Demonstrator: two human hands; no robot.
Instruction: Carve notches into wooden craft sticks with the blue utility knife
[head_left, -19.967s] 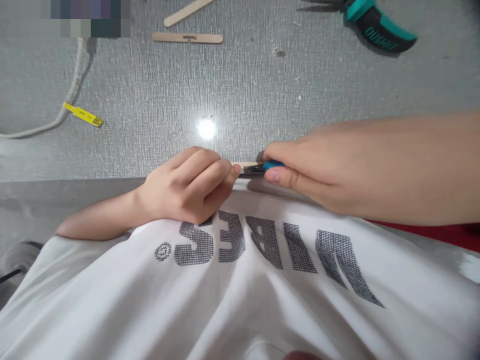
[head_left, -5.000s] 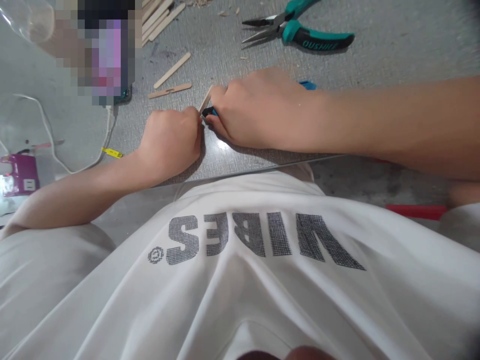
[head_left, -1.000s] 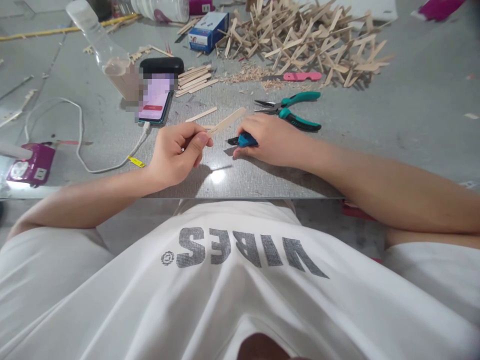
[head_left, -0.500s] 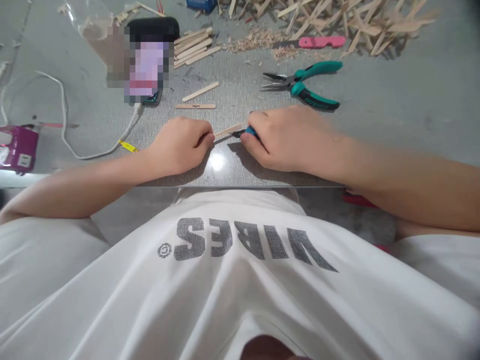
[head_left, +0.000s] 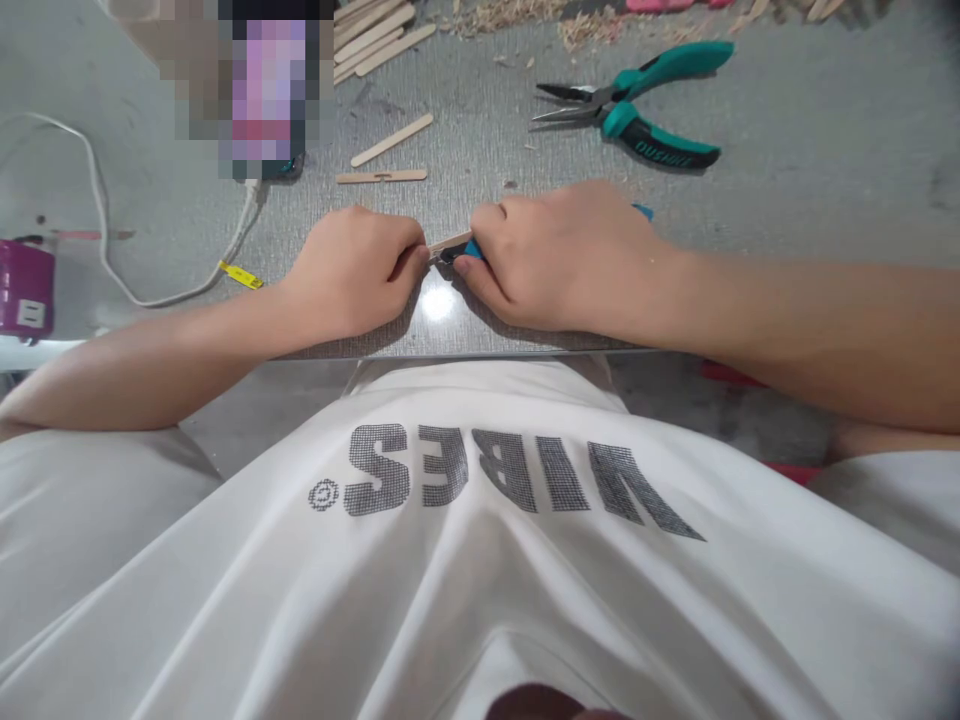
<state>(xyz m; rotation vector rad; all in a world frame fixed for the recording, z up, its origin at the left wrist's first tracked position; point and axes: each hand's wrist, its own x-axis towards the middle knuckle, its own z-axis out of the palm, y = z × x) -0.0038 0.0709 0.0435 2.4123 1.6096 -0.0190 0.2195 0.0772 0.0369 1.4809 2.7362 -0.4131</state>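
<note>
My left hand [head_left: 360,270] is closed, its thumb and forefinger pinching the end of a wooden craft stick [head_left: 451,242] low over the table. My right hand [head_left: 559,255] wraps round a blue-handled craft knife [head_left: 471,250]. The knife's dark front end lies against the stick close to my left fingertips; most of the handle is hidden in my fist, with a bit of blue showing behind it. Beyond my hands are a plain craft stick [head_left: 392,140] and a notched craft stick [head_left: 382,177].
Teal-handled long-nose pliers [head_left: 622,105] lie beyond my right hand. A stack of craft sticks [head_left: 371,40] and wood shavings [head_left: 502,14] are at the back. A blurred phone [head_left: 268,90] with a white cable [head_left: 112,270] and a purple object [head_left: 27,288] are on the left.
My right hand has moved left along the stick, bringing the knife up close to my left fingertips. The view has tilted nearer, so the back of the table is cut off.
</note>
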